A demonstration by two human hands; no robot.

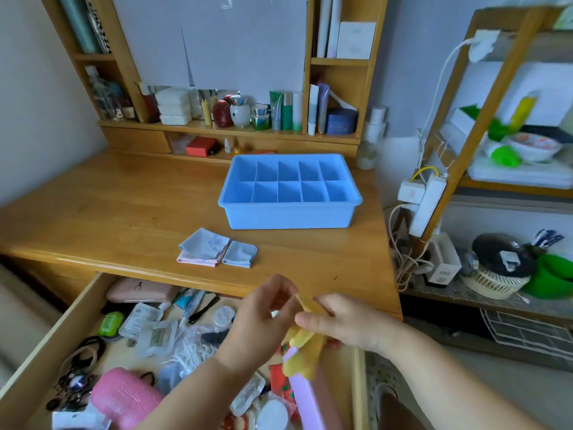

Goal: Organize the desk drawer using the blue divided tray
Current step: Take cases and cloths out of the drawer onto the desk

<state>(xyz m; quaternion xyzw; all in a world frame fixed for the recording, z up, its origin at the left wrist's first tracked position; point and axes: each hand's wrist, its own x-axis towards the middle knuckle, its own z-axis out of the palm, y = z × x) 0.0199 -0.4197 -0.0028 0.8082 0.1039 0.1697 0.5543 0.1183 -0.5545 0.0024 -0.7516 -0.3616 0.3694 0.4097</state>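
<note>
Folding the yellow cloth (305, 352), both hands (263, 318) pinch it; square edges (2 cloths (217, 248) done) before the tray (290, 217).

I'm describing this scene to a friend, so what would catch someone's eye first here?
Probably the empty blue divided tray sitting on the wooden desk, with small folded cloths lying in front of it. Next, the left hand and right hand pinching a yellow cloth above the cluttered open drawer.
</note>
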